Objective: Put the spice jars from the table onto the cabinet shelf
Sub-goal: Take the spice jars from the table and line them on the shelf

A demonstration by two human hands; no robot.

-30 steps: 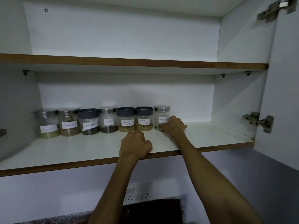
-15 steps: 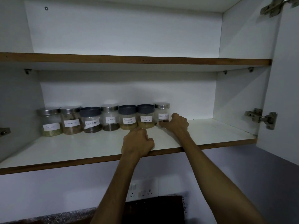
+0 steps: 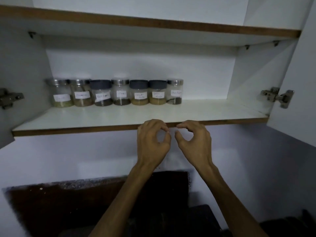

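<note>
Head view, nearest first: two bare forearms rise from the bottom edge toward the front lip of the cabinet shelf (image 3: 68, 130), and I'll place everything against that lip. The left hand (image 3: 153, 140) sits just below it, fingers loosely curled with the thumb and forefinger tips close together, holding nothing. The right hand (image 3: 194, 140) is beside it, also just under the lip, fingers curled in a loose C, thumb and forefinger apart, likewise empty. The two hands are close to each other but not touching, and neither touches the shelf as far as I can tell.

Beyond the lip, well back toward the rear wall, the spice jars (image 3: 120, 92) stand upright in one row of seven, each touching or nearly touching its neighbour, white labels facing out. The rightmost jar (image 3: 174, 92) closes the row, with bare shelf between it and the right wall.

My read is that a jar has just been placed and the step is to draw both hands clear. Doing it well means pulling them down and away without brushing the lip. Whether more jars wait on the table cannot be seen; if so, the next belongs just right of the rightmost jar, label forward.
</note>
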